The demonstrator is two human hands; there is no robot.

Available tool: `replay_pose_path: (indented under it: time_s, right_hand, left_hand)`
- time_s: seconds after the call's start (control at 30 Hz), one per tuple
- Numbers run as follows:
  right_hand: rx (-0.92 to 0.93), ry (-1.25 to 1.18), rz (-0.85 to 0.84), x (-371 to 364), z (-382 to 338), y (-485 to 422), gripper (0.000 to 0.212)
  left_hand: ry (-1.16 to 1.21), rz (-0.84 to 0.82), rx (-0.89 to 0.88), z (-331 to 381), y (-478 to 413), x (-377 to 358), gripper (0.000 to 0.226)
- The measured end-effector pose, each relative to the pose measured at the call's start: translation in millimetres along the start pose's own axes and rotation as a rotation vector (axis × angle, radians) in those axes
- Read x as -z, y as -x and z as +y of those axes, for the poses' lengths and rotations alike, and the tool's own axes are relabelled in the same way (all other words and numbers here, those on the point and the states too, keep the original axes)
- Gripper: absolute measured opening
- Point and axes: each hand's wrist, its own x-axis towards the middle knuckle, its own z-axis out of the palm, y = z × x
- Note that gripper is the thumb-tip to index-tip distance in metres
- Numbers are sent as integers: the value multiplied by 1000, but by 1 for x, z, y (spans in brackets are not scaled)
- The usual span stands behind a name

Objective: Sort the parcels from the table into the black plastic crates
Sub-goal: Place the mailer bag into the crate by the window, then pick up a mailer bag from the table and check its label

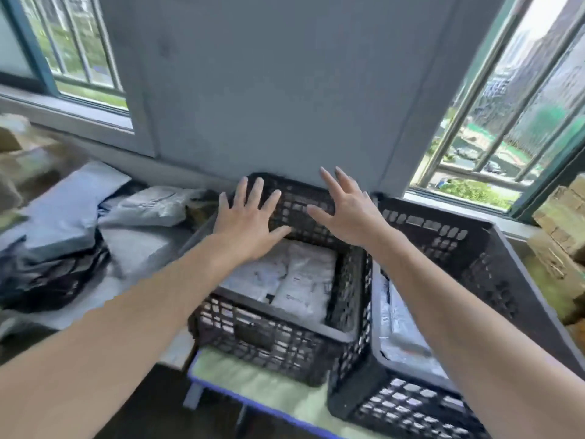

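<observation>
Parcels (294, 280) are already laid in the left crate (269, 331) and right crate (474, 248); a heap (72, 217) is left on the tabletop (179, 346). Left hand (247, 226) and right hand (345, 213) are held over the left crate, grips spread, nothing held.

2 hands (250, 224) (348, 210), fingers spread, above a black crate (272, 340) holding white parcels (291, 280).

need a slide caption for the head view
Left hand and right hand spread open over a black crate holding white parcels.
</observation>
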Motion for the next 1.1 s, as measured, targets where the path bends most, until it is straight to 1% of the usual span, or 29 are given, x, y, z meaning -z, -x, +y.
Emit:
replay_pose_path:
  time_s: [0.07, 0.23, 0.43, 0.53, 0.73, 0.87, 1.0, 1.1]
  right_hand:
    - [61, 20, -1, -17, -60, -4, 79]
    - [199, 61, -79, -66, -190, -14, 79]
    - [258, 68, -156, -118, -291, -38, 79]
    - [265, 61, -177, -144, -325, -60, 80]
    - [252, -18, -251, -205, -377, -119, 80]
    - [227, -93, -286, -258, -402, -169, 80]
    - [199, -158, -358, -308, -422, -216, 82]
    - [182, -166, -423, -335, -432, -243, 83]
  left_hand:
    - [16, 12, 48, -56, 27, 7, 78]
    - [23, 15, 200, -183, 87, 15, 76]
    - [26, -45, 313, -289, 122, -1, 75]
    - [49, -61, 358, -329, 123, -17, 76]
    - [-16, -121, 403, -404, 101, -44, 76]
    - [-61, -199, 420, -461, 71, -61, 76]
    - [-96, -288, 427, -513, 43, -82, 77]
    - [-61, -348, 457, -542, 23, -103, 79]
